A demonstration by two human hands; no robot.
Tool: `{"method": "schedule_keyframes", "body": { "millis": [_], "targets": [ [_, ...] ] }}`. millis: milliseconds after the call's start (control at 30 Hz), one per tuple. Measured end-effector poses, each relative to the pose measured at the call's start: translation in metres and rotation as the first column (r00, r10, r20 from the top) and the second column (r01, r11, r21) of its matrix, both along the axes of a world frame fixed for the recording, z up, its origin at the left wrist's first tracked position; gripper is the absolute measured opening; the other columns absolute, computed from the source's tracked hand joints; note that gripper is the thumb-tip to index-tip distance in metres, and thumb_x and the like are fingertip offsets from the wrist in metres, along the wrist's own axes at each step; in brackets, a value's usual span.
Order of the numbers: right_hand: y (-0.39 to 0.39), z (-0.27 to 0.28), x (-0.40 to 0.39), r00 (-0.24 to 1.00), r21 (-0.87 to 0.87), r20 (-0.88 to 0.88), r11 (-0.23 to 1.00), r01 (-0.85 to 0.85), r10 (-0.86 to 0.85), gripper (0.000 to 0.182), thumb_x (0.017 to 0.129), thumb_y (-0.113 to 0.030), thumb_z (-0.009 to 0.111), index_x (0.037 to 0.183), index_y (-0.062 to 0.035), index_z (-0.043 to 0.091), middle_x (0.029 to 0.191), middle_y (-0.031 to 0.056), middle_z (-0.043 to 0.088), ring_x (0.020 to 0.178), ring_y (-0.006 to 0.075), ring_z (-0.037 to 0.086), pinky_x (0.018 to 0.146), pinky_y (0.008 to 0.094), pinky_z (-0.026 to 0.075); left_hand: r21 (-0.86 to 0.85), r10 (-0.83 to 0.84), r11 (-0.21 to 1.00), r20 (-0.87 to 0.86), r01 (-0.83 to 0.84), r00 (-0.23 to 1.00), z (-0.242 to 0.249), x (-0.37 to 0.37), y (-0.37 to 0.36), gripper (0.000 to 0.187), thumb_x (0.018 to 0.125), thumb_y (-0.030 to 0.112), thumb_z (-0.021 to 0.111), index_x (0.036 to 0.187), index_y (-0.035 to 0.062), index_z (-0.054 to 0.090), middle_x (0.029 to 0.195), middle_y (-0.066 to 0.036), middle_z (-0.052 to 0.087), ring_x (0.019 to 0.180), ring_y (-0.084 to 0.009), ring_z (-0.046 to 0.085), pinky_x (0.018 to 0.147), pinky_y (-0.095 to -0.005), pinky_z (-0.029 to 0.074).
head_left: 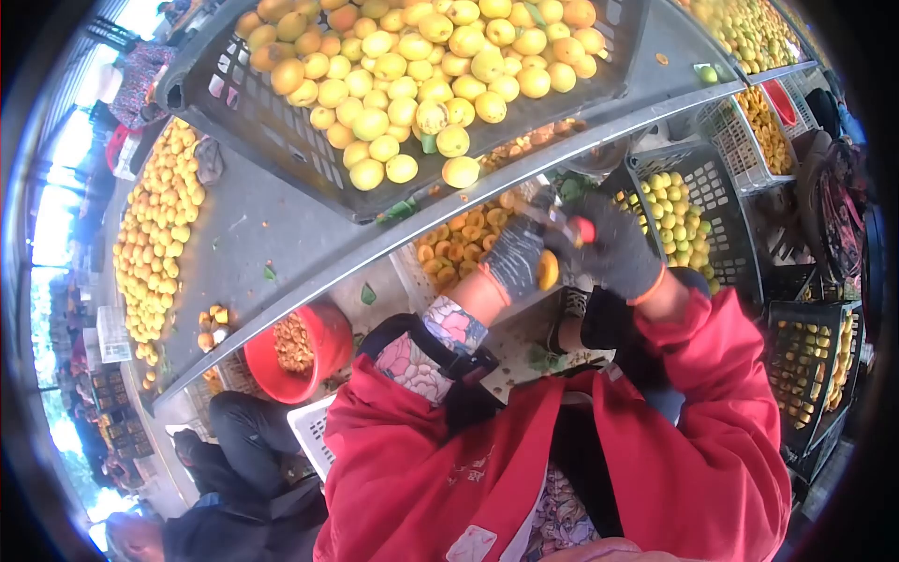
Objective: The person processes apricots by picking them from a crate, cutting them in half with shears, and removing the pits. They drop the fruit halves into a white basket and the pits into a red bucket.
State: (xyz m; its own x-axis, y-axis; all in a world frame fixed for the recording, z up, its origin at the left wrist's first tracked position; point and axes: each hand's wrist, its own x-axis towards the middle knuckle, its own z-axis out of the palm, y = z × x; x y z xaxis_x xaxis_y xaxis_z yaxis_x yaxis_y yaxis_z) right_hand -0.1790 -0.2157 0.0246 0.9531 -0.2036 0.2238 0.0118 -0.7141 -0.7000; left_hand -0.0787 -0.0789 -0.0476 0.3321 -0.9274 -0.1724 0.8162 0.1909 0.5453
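Note:
My left hand (517, 258), in a grey-black knit glove, is closed, with a cut orange apricot piece (548, 270) showing at its edge. Close beside it, my right hand (616, 245) in a dark glove is wrapped round a small tool with a red end (582, 229); blur hides the tool's kind. Under the left hand, halved apricots (454, 245) fill a pale crate (409, 281). Whole yellow apricots (412, 89) are heaped in a black crate (272, 155) on the metal table before me.
The metal table's edge (375, 259) runs between the black crate and my hands. At left stands a red bucket (328, 348) of small brown pieces. Crated greenish-yellow fruit (676, 220) stands at right. Another person (248, 510) sits at lower left; more apricots (159, 239) lie on the table.

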Motion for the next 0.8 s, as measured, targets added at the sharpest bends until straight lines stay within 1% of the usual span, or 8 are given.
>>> {"method": "schedule_keyframes", "body": {
  "millis": [100,267,333,367,433,533,667,800],
  "targets": [
    [-0.025,0.009,0.041,0.933,-0.081,0.358,0.994,0.072,-0.039,0.034,0.083,-0.025,0.076,0.112,-0.0102,0.066,0.094,0.0132,0.068,0.084,0.0327,0.066,0.069,0.0387,0.053,0.415,0.093,0.909,-0.094,-0.045,0.991,0.006,0.015,-0.004,0.042,0.102,0.041,0.049,0.122,0.0064,0.061,0.108,0.0,0.063,0.094,-0.0082,0.059,0.082,-0.0235,0.05],
    [-0.073,-0.009,0.072,0.918,-0.196,0.382,0.961,0.195,-0.109,0.044,0.082,-0.03,0.078,0.118,-0.0084,0.064,0.097,0.0144,0.069,0.083,0.0264,0.068,0.074,0.0354,0.054,0.346,-0.084,0.938,0.25,-0.008,0.965,-0.042,0.037,0.01,0.029,0.096,0.017,0.057,0.122,0.0054,0.062,0.109,-0.007,0.064,0.098,-0.016,0.061,0.08,-0.0324,0.052],
    [-0.072,0.005,0.053,0.923,-0.121,0.366,0.978,0.17,-0.115,0.042,0.083,-0.024,0.078,0.117,-0.0046,0.064,0.096,0.0104,0.07,0.081,0.016,0.067,0.072,0.0301,0.054,0.464,-0.15,0.883,0.14,0.069,0.979,-0.052,0.043,0.01,0.026,0.094,0.022,0.057,0.113,0.0062,0.063,0.103,-0.012,0.067,0.097,-0.0224,0.064,0.071,-0.0383,0.053],
    [-0.07,0.004,0.041,0.957,0.46,0.225,0.886,0.061,-0.183,0.034,0.085,-0.015,0.076,0.114,-0.0006,0.065,0.094,0.0075,0.07,0.083,0.0107,0.065,0.073,0.0261,0.053,0.572,-0.177,0.815,0.095,0.091,0.98,-0.063,0.047,0.006,0.026,0.092,0.022,0.062,0.112,0.0047,0.063,0.105,-0.013,0.066,0.096,-0.0264,0.065,0.07,-0.0411,0.056],
    [-0.074,0.009,0.017,0.952,0.225,0.224,0.962,0.157,-0.208,0.031,0.085,-0.01,0.075,0.112,0.0011,0.066,0.094,0.0058,0.07,0.085,0.0072,0.062,0.073,0.0246,0.052,0.686,-0.222,0.715,0.038,0.136,0.974,-0.081,0.051,0.0,0.027,0.09,0.021,0.067,0.111,0.0052,0.064,0.107,-0.013,0.065,0.098,-0.0309,0.065,0.074,-0.0429,0.058],
    [-0.092,-0.003,-0.017,0.965,0.163,0.14,0.966,0.198,-0.221,0.032,0.085,-0.01,0.076,0.112,0.001,0.065,0.093,0.0061,0.069,0.083,0.0087,0.061,0.075,0.0255,0.051,0.659,-0.675,0.736,0.733,-0.154,-0.085,-0.149,0.055,0.004,0.025,0.088,0.019,0.066,0.11,0.0075,0.066,0.11,-0.014,0.066,0.101,-0.0326,0.064,0.086,-0.0392,0.054],
    [-0.106,-0.011,-0.041,0.971,0.092,0.042,0.969,0.23,-0.234,0.03,0.084,-0.011,0.076,0.111,0.0001,0.065,0.091,0.0075,0.069,0.081,0.0107,0.062,0.075,0.0269,0.051,0.767,-0.672,0.634,0.486,-0.096,-0.558,-0.2,0.047,-0.001,0.026,0.092,0.022,0.056,0.113,0.0118,0.068,0.121,-0.011,0.064,0.11,-0.0325,0.061,0.092,-0.0381,0.05],
    [-0.111,-0.019,-0.049,0.974,0.068,-0.061,0.973,0.22,-0.216,0.029,0.085,-0.016,0.076,0.108,-0.0004,0.067,0.088,0.0109,0.069,0.077,0.0125,0.062,0.072,0.0278,0.051,0.931,-0.94,0.341,0.34,-0.128,-0.035,-0.25,0.032,0.02,0.036,0.086,0.034,0.061,0.113,0.0123,0.069,0.117,-0.016,0.067,0.107,-0.0347,0.063,0.089,-0.0405,0.051]
  ]
}}
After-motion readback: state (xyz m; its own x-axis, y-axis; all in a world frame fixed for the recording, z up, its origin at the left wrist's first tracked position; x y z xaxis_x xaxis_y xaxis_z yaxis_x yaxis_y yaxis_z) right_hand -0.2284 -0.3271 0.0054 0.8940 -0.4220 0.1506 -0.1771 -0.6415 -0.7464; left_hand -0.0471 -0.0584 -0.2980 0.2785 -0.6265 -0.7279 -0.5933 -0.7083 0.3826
